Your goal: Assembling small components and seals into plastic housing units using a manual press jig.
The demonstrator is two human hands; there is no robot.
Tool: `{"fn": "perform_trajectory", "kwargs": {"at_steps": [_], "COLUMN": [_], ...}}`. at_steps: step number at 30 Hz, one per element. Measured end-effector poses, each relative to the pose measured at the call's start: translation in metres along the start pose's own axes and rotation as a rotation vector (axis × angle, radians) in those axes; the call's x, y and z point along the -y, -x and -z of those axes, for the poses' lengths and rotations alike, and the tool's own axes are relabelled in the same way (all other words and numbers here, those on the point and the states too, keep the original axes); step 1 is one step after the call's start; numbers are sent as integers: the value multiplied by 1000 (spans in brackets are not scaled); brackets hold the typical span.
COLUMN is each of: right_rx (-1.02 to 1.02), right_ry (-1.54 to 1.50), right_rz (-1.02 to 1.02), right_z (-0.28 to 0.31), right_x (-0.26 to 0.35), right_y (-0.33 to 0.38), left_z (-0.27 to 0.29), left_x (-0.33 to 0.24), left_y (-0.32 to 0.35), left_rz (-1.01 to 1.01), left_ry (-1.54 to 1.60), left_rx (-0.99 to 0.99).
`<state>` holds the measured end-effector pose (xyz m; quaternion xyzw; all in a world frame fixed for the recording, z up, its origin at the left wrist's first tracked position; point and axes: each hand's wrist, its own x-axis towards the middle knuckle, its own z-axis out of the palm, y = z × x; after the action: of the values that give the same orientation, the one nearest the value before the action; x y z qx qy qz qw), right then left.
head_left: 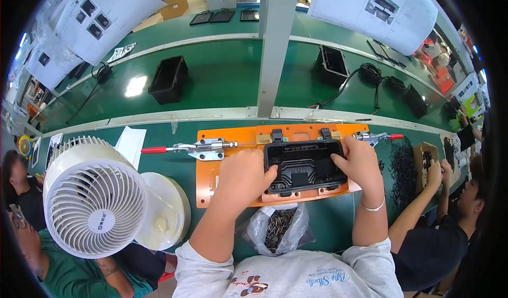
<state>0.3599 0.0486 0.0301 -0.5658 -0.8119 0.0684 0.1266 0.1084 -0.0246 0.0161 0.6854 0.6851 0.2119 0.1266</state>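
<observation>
From where I stand, the open black box (304,166) lies right between the fingers of the left hand (244,172) and the right hand (362,163), its long axis running from one to the other. Both have it gripped by its short ends, thumbs hooked over the rim, so neither hand is nearer; the left's other fingers I can't make out. Beneath it, reaching past both hands, is the orange fixture (205,173); whether the box sits flush there I can't tell. As for writing, blue lettering (328,279) crosses the shirt below the fingers, a small printed badge (102,222) marks the white fan (63,213) off to their left, and a printed sheet (381,12) with product pictures hangs beyond the right fingers.
</observation>
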Motion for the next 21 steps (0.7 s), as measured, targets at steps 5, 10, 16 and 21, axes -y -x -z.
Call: {"fn": "perform_trajectory", "kwargs": {"at_steps": [5,10,16,21], "right_rx": [-71,-34,-52,-147], "right_ry": [-532,-1086,-1119,-1190], "right_rz": [-40,-27,7,14], "right_z": [24,22,19,26], "right_x": [-13,-9,-7,-16], "right_y": [8,13,13,6], "left_z": [29,34,38,36], "left_x": [-27,-44,-42,-36], "left_y": [8,25,28,20], "left_rz": [-128,-362,-379,-375], "left_ry": [192,512,480,488], "left_rx": [-196,-416,-366,-339]}}
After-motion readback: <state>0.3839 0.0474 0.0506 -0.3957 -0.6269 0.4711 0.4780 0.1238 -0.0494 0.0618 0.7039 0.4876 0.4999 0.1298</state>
